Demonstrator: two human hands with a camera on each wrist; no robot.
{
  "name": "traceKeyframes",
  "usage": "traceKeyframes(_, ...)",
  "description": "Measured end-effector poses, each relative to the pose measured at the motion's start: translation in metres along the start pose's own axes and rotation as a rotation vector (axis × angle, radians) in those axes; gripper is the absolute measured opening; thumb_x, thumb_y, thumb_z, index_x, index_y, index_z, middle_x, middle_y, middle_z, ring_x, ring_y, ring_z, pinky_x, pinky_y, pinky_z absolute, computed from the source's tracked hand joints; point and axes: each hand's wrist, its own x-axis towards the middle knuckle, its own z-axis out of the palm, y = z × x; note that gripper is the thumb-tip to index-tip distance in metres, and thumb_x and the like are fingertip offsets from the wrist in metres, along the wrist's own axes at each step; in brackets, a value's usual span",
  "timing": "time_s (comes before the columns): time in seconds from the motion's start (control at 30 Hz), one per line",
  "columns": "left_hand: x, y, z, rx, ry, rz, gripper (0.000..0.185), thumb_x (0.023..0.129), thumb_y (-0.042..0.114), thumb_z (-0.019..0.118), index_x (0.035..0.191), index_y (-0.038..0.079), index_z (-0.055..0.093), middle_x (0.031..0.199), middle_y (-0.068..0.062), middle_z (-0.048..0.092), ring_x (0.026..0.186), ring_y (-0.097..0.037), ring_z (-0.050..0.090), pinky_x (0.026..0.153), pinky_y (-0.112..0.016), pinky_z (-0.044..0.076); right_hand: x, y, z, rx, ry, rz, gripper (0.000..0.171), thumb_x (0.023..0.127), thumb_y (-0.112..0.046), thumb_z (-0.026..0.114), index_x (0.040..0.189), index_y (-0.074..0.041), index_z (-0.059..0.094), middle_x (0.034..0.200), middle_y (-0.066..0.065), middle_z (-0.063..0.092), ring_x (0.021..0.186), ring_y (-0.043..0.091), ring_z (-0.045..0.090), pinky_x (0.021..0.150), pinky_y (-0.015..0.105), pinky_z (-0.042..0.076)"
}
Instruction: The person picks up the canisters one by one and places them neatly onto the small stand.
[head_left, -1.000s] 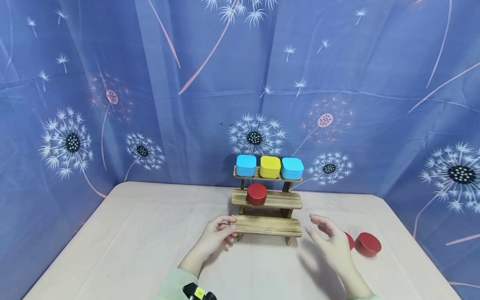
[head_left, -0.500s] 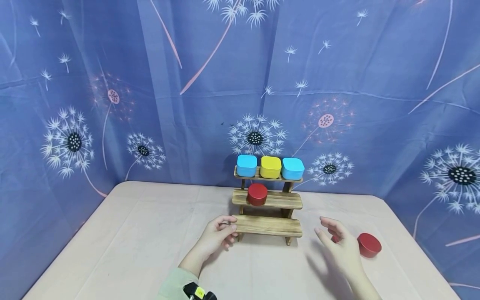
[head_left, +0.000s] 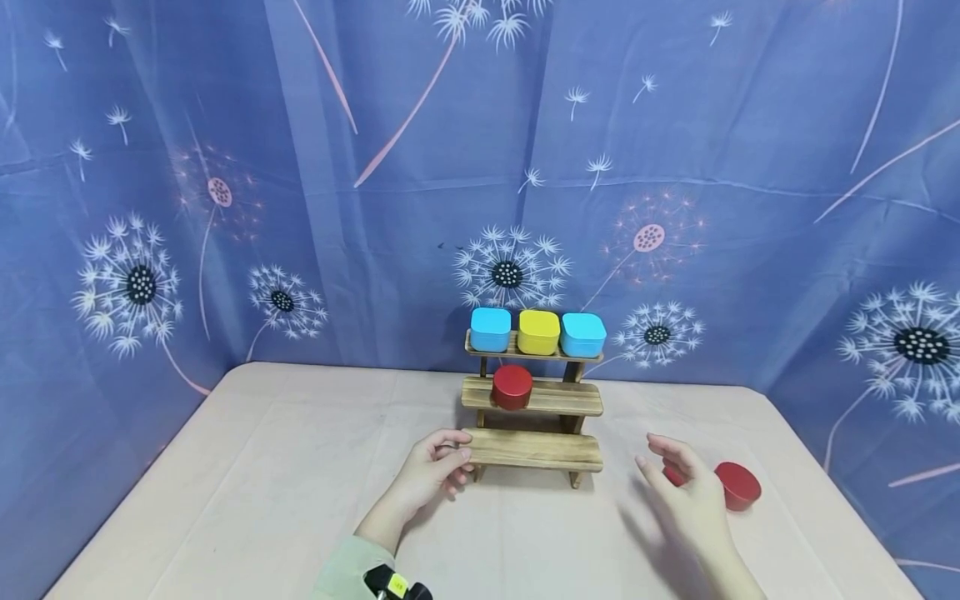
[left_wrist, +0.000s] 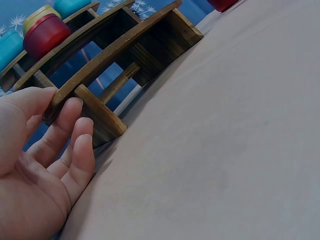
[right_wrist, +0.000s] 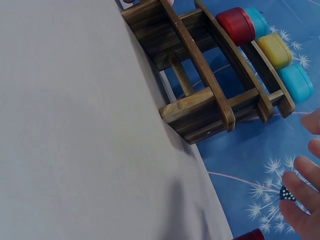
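Observation:
A three-tier wooden display stand (head_left: 536, 450) stands at the back middle of the table. My left hand (head_left: 423, 475) holds the left end of its lowest shelf; in the left wrist view the thumb lies over the board and a finger under it. My right hand (head_left: 693, 500) hovers right of the stand with fingers spread and nothing in them. Just beyond it are two round red tins, one (head_left: 738, 486) beside the hand and the other (head_left: 673, 476) mostly hidden behind the fingers. Another red tin (head_left: 512, 387) sits on the middle shelf, left of its centre.
On the top shelf stand a blue tin (head_left: 491, 330), a yellow tin (head_left: 538, 332) and a second blue tin (head_left: 582, 335), all square with rounded corners. Close behind the stand hangs a blue dandelion-print curtain (head_left: 390, 250). A pale cloth covers the table (head_left: 300, 483).
My right hand has moved right, away from the stand and over toward the red tins on the table. The left hand has kept its hold on the shelf end.

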Motion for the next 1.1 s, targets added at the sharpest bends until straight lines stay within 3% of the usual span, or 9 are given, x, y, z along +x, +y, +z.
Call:
traceKeyframes(0.17, 0.001, -0.001, 0.0, -0.01, -0.005, 0.003, 0.035, 0.093, 0.017, 0.06, 0.122, -0.001, 0.053, 0.083, -0.01, 0.069, 0.061, -0.012, 0.058, 0.048, -0.024, 0.051, 0.0, 0.002, -0.003, 0.016, 0.004, -0.005, 0.041, 0.089, -0.027, 0.067, 0.124, -0.009, 0.058, 0.121, -0.003, 0.059, 0.102, -0.02, 0.046, 0.082, 0.003, 0.044)
traceKeyframes(0.33, 0.001, 0.0, 0.001, 0.006, -0.005, 0.002, 0.035, 0.092, 0.017, 0.061, 0.121, 0.0, 0.054, 0.083, -0.01, 0.068, 0.061, -0.012, 0.059, 0.048, -0.023, 0.052, 0.001, 0.004, -0.007, 0.048, 0.009, -0.027, 0.04, 0.089, -0.022, 0.067, 0.123, -0.005, 0.057, 0.114, -0.017, 0.057, 0.098, -0.02, 0.049, 0.075, 0.005, 0.049)
traceKeyframes(0.67, 0.002, -0.002, -0.001, 0.004, -0.006, 0.004, 0.035, 0.091, 0.017, 0.061, 0.12, -0.001, 0.053, 0.079, -0.004, 0.067, 0.06, -0.008, 0.059, 0.048, -0.022, 0.051, 0.006, 0.009, -0.013, -0.04, 0.083, -0.046, 0.037, 0.086, -0.022, 0.07, 0.12, -0.012, 0.061, 0.098, -0.035, 0.05, 0.091, -0.023, 0.05, 0.08, 0.001, 0.041)
traceKeyframes(0.93, 0.004, -0.004, -0.002, 0.005, -0.003, -0.001, 0.035, 0.091, 0.018, 0.062, 0.12, 0.0, 0.054, 0.079, -0.006, 0.068, 0.06, -0.009, 0.059, 0.048, -0.022, 0.052, 0.009, 0.013, -0.018, -0.062, 0.08, -0.018, 0.04, 0.086, -0.027, 0.069, 0.123, -0.013, 0.06, 0.099, -0.035, 0.047, 0.095, -0.022, 0.045, 0.081, -0.001, 0.036)
traceKeyframes(1.03, 0.004, -0.004, -0.001, -0.001, -0.002, -0.002, 0.035, 0.091, 0.018, 0.062, 0.12, 0.0, 0.054, 0.079, -0.005, 0.068, 0.06, -0.009, 0.059, 0.048, -0.022, 0.052, 0.01, 0.015, -0.019, -0.086, 0.089, -0.002, 0.042, 0.086, -0.028, 0.069, 0.124, -0.014, 0.059, 0.104, -0.028, 0.05, 0.095, -0.02, 0.044, 0.081, -0.002, 0.035)
traceKeyframes(1.1, 0.003, -0.003, -0.001, -0.004, 0.001, -0.004, 0.035, 0.091, 0.018, 0.062, 0.12, 0.0, 0.055, 0.078, -0.005, 0.068, 0.06, -0.009, 0.059, 0.047, -0.022, 0.051, 0.011, 0.017, -0.02, -0.089, 0.085, 0.009, 0.043, 0.087, -0.028, 0.069, 0.126, -0.013, 0.058, 0.11, -0.016, 0.055, 0.095, -0.019, 0.043, 0.082, -0.002, 0.035)
